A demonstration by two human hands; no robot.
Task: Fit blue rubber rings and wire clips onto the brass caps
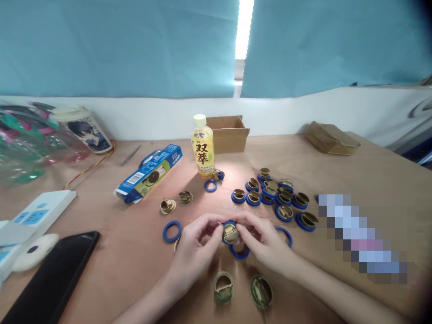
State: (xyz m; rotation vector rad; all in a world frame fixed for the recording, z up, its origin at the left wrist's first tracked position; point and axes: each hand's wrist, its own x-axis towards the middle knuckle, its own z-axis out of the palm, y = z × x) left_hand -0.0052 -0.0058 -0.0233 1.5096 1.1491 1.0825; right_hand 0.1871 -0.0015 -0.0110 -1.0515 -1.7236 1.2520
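Note:
Both my hands meet over the near middle of the wooden table (128,252). My left hand (195,245) and my right hand (261,240) together pinch one brass disc set in a blue ring (230,232). Just under it lies a loose blue ring (240,253). Two bare brass discs (223,286) (261,291) lie in front of my wrists. A further blue ring (172,231) rests left of my left hand.
A pile of several ringed brass discs (276,195) sits right of centre. A drink bottle (202,146), a small cardboard box (227,133), a blue carton (148,173), a black phone (54,276) and a white power strip (33,216) also stand on the table.

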